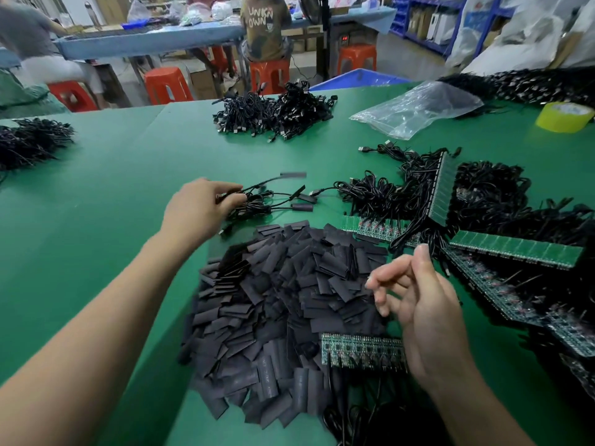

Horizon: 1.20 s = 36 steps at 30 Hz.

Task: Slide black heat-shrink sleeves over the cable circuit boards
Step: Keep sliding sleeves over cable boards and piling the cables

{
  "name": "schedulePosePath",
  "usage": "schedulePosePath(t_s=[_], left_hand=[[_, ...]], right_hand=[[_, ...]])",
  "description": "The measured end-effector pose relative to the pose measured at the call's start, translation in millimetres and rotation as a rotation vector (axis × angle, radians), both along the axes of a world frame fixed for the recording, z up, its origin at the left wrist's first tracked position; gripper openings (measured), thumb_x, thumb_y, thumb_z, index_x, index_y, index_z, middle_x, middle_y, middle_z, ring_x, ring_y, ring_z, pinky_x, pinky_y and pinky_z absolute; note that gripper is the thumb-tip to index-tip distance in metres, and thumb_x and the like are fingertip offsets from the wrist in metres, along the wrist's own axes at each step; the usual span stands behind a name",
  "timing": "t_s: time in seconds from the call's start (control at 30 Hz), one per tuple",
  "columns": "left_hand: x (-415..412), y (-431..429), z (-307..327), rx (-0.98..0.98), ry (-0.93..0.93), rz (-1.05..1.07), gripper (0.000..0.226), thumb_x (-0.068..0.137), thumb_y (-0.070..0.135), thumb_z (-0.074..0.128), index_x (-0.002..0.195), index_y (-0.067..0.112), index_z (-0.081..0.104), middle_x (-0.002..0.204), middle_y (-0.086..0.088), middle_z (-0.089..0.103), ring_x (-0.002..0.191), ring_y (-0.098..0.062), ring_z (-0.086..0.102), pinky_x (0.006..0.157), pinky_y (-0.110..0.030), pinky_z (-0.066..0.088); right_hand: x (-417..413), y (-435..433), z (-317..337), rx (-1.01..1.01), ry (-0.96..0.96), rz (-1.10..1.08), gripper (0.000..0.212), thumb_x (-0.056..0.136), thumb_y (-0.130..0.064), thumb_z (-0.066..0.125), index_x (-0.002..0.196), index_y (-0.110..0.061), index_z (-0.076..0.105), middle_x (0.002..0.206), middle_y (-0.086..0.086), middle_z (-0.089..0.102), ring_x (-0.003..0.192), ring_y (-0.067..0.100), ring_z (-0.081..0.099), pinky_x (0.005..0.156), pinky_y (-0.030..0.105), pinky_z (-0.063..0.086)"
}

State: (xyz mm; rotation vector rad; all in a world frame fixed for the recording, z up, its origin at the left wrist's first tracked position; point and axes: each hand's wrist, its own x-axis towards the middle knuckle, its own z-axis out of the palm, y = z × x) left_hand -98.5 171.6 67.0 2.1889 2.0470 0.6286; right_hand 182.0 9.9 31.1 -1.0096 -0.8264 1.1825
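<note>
A big heap of flat black heat-shrink sleeves (pixel 283 304) lies in the middle of the green table (pixel 122 175). My left hand (pixel 198 207) reaches past the heap and grips a small bundle of black cables (pixel 260 201) whose ends wear black sleeves. One sleeved end (pixel 293 175) is blurred in the air. My right hand (pixel 415 304) hovers over the heap's right edge, fingers loosely curled, holding nothing that I can see. A strip of green circuit boards (pixel 360 350) lies just under it, partly hidden by the hand.
More strips of circuit boards with tangled black cables (pixel 483 226) fill the right side. Cable piles sit at the far middle (pixel 273 114) and far left (pixel 32 140). A clear plastic bag (pixel 415 107) and a yellow tape roll (pixel 563 116) lie at the back right. People sit at a bench behind.
</note>
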Motion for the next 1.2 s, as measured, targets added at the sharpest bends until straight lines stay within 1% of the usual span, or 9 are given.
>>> schedulePosePath(t_s=[0.13, 0.23, 0.4, 0.6, 0.73, 0.8, 0.9, 0.97, 1.2], left_hand=[[5, 24, -13, -0.046, 0.118, 0.047, 0.048, 0.099, 0.049, 0.056, 0.138, 0.021, 0.063, 0.119, -0.016, 0.06, 0.114, -0.036, 0.057, 0.095, -0.044, 0.048], [25, -2, -12, 0.073, 0.133, -0.014, 0.044, 0.096, 0.051, 0.059, 0.128, 0.022, 0.07, 0.119, -0.012, 0.062, 0.113, -0.033, 0.056, 0.096, -0.046, 0.048], [71, -102, -3, -0.259, -0.071, -0.425, 0.057, 0.076, 0.084, 0.048, 0.095, 0.039, 0.077, 0.087, 0.02, 0.065, 0.082, 0.004, 0.061, 0.08, -0.031, 0.055], [93, -164, -20, -0.282, 0.213, -0.434, 0.072, 0.07, 0.089, 0.051, 0.128, 0.046, 0.061, 0.104, 0.018, 0.052, 0.106, 0.0, 0.052, 0.084, -0.022, 0.044], [95, -172, -21, -0.28, 0.195, -0.417, 0.066, 0.075, 0.082, 0.059, 0.128, 0.044, 0.059, 0.113, 0.019, 0.051, 0.113, -0.001, 0.047, 0.09, -0.022, 0.042], [93, -174, -23, -0.298, 0.063, -0.403, 0.052, 0.073, 0.07, 0.072, 0.114, 0.039, 0.062, 0.107, 0.02, 0.055, 0.104, 0.003, 0.049, 0.089, -0.02, 0.043], [89, -177, -25, -0.422, -0.481, -0.349, 0.03, 0.072, 0.032, 0.091, 0.092, 0.027, 0.069, 0.078, 0.017, 0.065, 0.069, 0.002, 0.056, 0.073, -0.014, 0.045], [84, -178, -27, -0.525, -0.779, -0.306, 0.021, 0.074, 0.014, 0.09, 0.086, 0.021, 0.074, 0.069, 0.011, 0.064, 0.061, -0.007, 0.05, 0.07, -0.016, 0.046], [75, -178, -36, -0.563, -1.033, -0.271, 0.028, 0.064, 0.026, 0.088, 0.089, 0.015, 0.08, 0.08, -0.011, 0.076, 0.071, -0.016, 0.061, 0.068, -0.019, 0.051]], right_hand=[[4, 1, -2, 0.016, 0.004, -0.038, 0.052, 0.096, -0.055, 0.042, 0.069, -0.019, 0.07, 0.072, 0.01, 0.067, 0.061, 0.016, 0.054, 0.052, 0.025, 0.045], [6, 3, -5, 0.003, -0.067, -0.036, 0.052, 0.097, -0.05, 0.043, 0.074, -0.01, 0.067, 0.072, 0.009, 0.069, 0.062, 0.017, 0.055, 0.053, 0.025, 0.046], [4, 4, -8, 0.037, -0.312, 0.048, 0.047, 0.103, -0.042, 0.049, 0.072, -0.012, 0.069, 0.071, 0.008, 0.071, 0.062, 0.009, 0.057, 0.057, 0.022, 0.046], [-3, -1, -14, 0.113, -0.639, 0.083, 0.038, 0.099, -0.042, 0.047, 0.074, -0.025, 0.069, 0.07, -0.005, 0.07, 0.066, 0.012, 0.062, 0.065, 0.037, 0.05], [-4, -3, -16, 0.147, -0.736, 0.113, 0.033, 0.098, -0.039, 0.05, 0.074, -0.026, 0.07, 0.072, -0.008, 0.069, 0.076, 0.013, 0.066, 0.072, 0.037, 0.052], [-3, -2, -16, 0.168, -0.813, 0.148, 0.031, 0.097, -0.039, 0.051, 0.077, -0.026, 0.071, 0.076, -0.011, 0.068, 0.081, 0.011, 0.065, 0.075, 0.035, 0.051], [0, -3, -14, 0.214, -0.918, 0.241, 0.03, 0.093, -0.044, 0.053, 0.081, -0.025, 0.072, 0.081, -0.013, 0.067, 0.086, 0.011, 0.062, 0.079, 0.03, 0.048], [3, -3, -13, 0.188, -0.931, 0.337, 0.023, 0.089, -0.045, 0.06, 0.08, -0.028, 0.071, 0.078, -0.008, 0.065, 0.079, 0.009, 0.061, 0.073, 0.025, 0.047], [10, -1, -4, 0.129, -0.954, 0.648, 0.011, 0.092, -0.028, 0.074, 0.082, -0.027, 0.071, 0.071, -0.017, 0.064, 0.067, -0.004, 0.056, 0.064, 0.013, 0.041]])
